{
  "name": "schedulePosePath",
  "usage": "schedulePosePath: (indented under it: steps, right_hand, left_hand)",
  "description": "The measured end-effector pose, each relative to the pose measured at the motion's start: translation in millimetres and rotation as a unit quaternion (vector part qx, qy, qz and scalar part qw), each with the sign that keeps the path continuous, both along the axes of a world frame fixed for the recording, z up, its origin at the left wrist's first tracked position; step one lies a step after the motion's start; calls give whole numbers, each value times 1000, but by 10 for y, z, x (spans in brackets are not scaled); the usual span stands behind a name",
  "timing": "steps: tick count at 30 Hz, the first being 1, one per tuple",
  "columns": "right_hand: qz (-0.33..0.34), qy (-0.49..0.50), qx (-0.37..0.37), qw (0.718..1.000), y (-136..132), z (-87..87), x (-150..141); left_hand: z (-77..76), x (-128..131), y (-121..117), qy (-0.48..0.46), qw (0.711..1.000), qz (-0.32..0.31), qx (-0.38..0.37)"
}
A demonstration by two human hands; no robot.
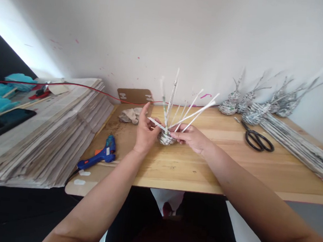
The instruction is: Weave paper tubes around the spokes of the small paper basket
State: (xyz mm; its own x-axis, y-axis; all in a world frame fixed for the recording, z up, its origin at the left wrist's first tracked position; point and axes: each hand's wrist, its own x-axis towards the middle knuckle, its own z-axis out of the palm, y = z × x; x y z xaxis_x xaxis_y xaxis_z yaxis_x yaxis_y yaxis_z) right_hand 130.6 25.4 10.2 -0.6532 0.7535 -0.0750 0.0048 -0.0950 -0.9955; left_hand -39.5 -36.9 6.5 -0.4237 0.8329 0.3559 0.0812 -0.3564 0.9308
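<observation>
A small woven paper piece (166, 138), made of rolled newspaper tubes, sits between my hands above the wooden table (202, 169). Several loose paper tubes (192, 111) fan up and outward from it. My left hand (145, 131) pinches one tube end at the piece's left side, with the index finger raised. My right hand (190, 137) grips the woven base from the right, fingers closed around it.
A blue glue gun (99, 157) lies on a board at the left. A thick stack of newspapers (50, 130) fills the left side. Black scissors (257, 140), several finished woven pieces (250, 106) and a bundle of rolled tubes (300, 146) lie at the right. A crumpled cloth (130, 115) rests near the wall.
</observation>
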Motion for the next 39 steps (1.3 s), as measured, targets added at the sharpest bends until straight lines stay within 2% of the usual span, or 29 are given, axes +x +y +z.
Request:
schedulePosePath:
  steps: [4, 11, 18, 22, 27, 35, 37, 39]
  right_hand:
    - [10, -4, -15, 1000, 0, -20, -15]
    - [-52, -19, -23, 998, 30, -29, -10]
    - [-47, -24, -14, 998, -8, 3, -18]
    - [-54, -22, -2, 998, -17, 4, -28]
    - [-66, -20, 9, 998, -21, -5, -44]
    - [-2, -11, 42, 999, -45, 42, -2]
    - [5, -7, 42, 999, -60, 61, -6]
    - [3, -3, 37, 999, -71, 75, -12]
  left_hand:
    - [-34, -12, 39, -50, 997, -49, -36]
    - [-91, -129, 64, -135, 976, -149, -81]
    - [-91, -86, 34, -85, 984, -103, -117]
    - [-66, -78, 30, -124, 975, -118, -140]
    - [-31, -66, 30, -170, 966, -100, -168]
    - [-30, -43, 39, -160, 971, -56, -166]
    - [-45, -52, 36, -145, 976, -49, -155]
    - [-55, -78, 27, -69, 989, -24, -130]
